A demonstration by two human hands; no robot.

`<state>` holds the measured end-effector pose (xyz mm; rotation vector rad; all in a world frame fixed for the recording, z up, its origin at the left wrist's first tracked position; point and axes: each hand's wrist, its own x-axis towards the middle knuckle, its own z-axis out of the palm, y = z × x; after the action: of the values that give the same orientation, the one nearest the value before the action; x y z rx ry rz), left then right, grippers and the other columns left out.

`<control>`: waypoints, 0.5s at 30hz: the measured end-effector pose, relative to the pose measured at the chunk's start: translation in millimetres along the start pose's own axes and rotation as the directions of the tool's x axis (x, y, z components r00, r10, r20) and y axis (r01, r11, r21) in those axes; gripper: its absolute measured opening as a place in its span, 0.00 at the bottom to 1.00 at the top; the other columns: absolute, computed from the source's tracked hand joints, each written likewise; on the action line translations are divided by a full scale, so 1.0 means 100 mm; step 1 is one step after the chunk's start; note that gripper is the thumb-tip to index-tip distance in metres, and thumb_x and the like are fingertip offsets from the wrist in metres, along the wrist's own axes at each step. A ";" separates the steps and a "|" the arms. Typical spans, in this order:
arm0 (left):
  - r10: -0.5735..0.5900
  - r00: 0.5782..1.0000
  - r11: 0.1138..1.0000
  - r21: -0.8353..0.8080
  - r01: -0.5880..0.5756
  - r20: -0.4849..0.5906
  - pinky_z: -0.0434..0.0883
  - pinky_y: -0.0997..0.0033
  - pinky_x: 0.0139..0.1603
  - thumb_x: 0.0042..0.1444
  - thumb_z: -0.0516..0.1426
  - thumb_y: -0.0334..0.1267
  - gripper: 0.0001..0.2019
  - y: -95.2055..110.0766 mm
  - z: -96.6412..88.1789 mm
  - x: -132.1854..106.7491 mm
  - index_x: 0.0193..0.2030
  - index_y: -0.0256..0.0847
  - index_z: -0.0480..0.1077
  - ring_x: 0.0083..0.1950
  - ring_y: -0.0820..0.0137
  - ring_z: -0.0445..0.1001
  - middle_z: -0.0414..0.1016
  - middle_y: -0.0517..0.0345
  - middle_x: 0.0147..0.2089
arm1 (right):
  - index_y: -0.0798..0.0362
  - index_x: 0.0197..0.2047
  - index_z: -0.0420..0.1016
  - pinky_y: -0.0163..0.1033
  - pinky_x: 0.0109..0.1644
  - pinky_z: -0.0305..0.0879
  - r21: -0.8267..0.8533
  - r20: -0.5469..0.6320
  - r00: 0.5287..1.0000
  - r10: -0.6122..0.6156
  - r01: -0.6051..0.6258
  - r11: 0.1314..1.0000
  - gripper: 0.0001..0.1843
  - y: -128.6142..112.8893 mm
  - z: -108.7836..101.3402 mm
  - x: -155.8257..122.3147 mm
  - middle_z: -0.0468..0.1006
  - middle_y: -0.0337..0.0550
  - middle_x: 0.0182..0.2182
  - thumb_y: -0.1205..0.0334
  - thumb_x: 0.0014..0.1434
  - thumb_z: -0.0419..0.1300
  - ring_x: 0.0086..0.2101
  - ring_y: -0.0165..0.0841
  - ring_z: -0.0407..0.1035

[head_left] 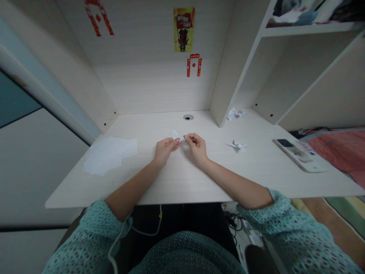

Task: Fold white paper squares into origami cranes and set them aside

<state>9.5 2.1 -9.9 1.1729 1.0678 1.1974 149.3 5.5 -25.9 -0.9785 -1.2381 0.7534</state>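
Observation:
A small piece of folded white paper (175,134) is held between both hands just above the middle of the desk, one pointed end sticking up. My left hand (165,149) pinches its left side between thumb and fingers. From the right, my right hand (197,146) grips its other end with thumb and index fingertips. The fingers cover much of the paper. To the right of my hands lies a folded paper crane (237,145) on the desk. Farther back, beside the upright panel, sit more folded white paper pieces (236,114).
White paper sheets (111,154) lie loosely stacked at the desk's left. A phone-like white device (299,155) rests on the right. A round cable hole (188,117) is near the back wall. An upright panel (242,57) divides the desk. A white cable (116,243) hangs by my left sleeve.

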 end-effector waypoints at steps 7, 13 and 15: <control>-0.018 0.999 0.998 0.057 0.015 0.044 0.68 0.67 0.44 0.40 0.64 0.48 0.17 -0.04 -0.02 0.02 0.32 0.37 0.76 0.38 0.68 0.75 0.78 0.51 0.34 | 0.51 0.31 0.73 0.37 0.37 0.60 -0.031 0.027 0.999 -0.022 0.023 0.999 0.11 -0.02 -0.03 0.03 0.75 0.40 0.29 0.52 0.52 0.58 0.30 0.32 0.66; -0.011 0.998 0.991 0.133 0.003 0.060 0.69 0.68 0.42 0.39 0.65 0.49 0.17 -0.04 -0.03 0.03 0.31 0.38 0.76 0.38 0.67 0.75 0.78 0.52 0.33 | 0.51 0.31 0.73 0.37 0.37 0.60 -0.015 0.044 0.999 0.003 -0.002 1.000 0.12 -0.07 -0.04 0.03 0.76 0.40 0.29 0.51 0.52 0.58 0.31 0.32 0.67; -0.015 0.999 0.991 0.134 0.008 0.046 0.69 0.68 0.42 0.39 0.64 0.51 0.17 -0.02 -0.03 0.02 0.30 0.38 0.76 0.40 0.65 0.75 0.78 0.50 0.35 | 0.51 0.31 0.72 0.37 0.37 0.60 -0.008 0.043 0.999 0.017 -0.017 1.000 0.12 -0.07 -0.03 0.03 0.76 0.41 0.29 0.51 0.52 0.58 0.31 0.32 0.67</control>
<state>7.2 4.6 -12.7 1.2904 1.1322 1.0973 153.0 4.9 -18.8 -0.9841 -1.2719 0.7873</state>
